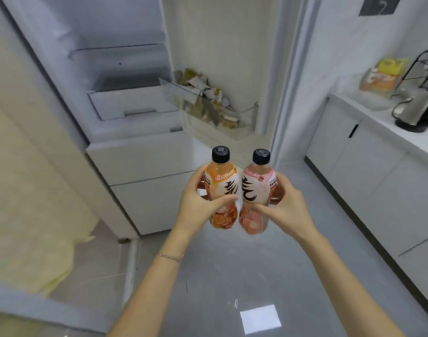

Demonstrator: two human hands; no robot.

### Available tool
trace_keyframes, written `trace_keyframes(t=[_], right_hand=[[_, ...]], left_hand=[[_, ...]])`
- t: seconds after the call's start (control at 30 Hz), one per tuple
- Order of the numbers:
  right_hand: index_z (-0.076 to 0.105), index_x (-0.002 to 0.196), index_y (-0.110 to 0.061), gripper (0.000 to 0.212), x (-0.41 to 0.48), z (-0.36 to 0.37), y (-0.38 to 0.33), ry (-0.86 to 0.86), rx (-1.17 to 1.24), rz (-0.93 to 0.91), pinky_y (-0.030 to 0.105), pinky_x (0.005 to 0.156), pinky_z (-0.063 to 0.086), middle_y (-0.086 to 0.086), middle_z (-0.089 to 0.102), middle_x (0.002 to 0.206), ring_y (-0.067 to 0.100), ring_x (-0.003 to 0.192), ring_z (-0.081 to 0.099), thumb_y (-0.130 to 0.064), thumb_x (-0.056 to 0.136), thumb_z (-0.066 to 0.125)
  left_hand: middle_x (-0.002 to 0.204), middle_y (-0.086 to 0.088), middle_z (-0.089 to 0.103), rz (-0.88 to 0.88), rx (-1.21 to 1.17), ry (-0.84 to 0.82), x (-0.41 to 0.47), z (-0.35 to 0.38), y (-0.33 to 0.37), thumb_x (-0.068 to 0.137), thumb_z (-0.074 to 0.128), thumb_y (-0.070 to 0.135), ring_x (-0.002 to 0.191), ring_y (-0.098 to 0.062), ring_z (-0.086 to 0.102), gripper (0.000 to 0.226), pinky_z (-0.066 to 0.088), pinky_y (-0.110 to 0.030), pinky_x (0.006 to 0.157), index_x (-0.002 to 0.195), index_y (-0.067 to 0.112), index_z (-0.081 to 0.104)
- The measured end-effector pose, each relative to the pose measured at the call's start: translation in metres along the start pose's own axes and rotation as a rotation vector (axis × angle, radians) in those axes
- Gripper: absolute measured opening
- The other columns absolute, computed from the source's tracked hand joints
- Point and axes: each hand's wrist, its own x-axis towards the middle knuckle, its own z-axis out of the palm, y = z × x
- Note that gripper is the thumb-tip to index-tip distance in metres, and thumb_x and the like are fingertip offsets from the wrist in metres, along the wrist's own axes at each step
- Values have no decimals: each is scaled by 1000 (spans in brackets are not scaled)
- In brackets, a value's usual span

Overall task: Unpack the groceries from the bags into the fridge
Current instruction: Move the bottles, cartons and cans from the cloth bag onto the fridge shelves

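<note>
The left hand (pixel 195 203) grips an orange bottle (pixel 221 190), the right hand (pixel 284 205) a pink bottle (pixel 256 193) — neither yet inside the open fridge (pixel 125 76), whose shelves look mostly bare.

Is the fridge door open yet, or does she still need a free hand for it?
Open. The fridge interior, with its shelves and drawer, is exposed, and the door bin stands swung out to the right. Both hands hold bottles.

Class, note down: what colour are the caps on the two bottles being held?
Both caps are black, seen clearest in the head view.
</note>
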Motion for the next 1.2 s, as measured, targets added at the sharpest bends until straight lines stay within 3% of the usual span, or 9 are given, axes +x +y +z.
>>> trace_keyframes(t=[0.23,0.47,0.6,0.73,0.83,0.93,1.2], right_hand=[[54,119,-28,67,59,133,-67,-113,45,-75,16,70,51,-14,67,96,0,85,63,-22,61,89],[55,121,-27,70,127,215,-127,-151,90,-127,26,76,56,-11,69,100,3,89,66,-28,61,89],[54,120,-26,68,182,246,-150,-164,110,-158,24,76,55,-12,68,101,2,88,66,-26,61,89],[54,116,-29,66,248,270,-168,-155,133,-208,23,74,55,-13,68,100,2,87,65,-25,61,89],[54,117,-29,65,295,287,-178,-155,165,-240,14,65,53,-15,67,99,-5,85,64,-24,62,89],[53,118,-30,64,341,303,-188,-166,187,-263,9,62,49,-18,66,99,-6,86,64,-24,64,88],[57,121,-29,64,455,344,-208,-151,204,-295,15,70,53,-14,69,102,-5,89,65,-25,65,87]], left_hand=[[107,17,63,1,109,152,37,-155,-12,67,87,22,92,12,58,60,47,-7,69,115,30,54],[106,15,63,48,168,182,101,-248,-17,67,87,21,91,10,58,60,47,-7,71,118,27,56],[116,13,62,61,181,207,150,-287,-26,67,87,26,102,1,59,69,57,-24,81,127,29,52],[112,13,64,117,206,266,208,-320,-25,63,89,31,105,-10,59,67,56,-39,88,121,36,55],[110,18,65,133,209,302,252,-338,-21,56,86,43,103,-10,61,71,55,-39,88,120,41,55],[109,17,66,157,187,335,296,-353,-19,62,88,33,101,-6,63,70,55,-37,89,123,36,55],[108,17,64,216,144,379,405,-390,-17,72,83,15,94,8,61,63,53,-14,70,122,35,53]])
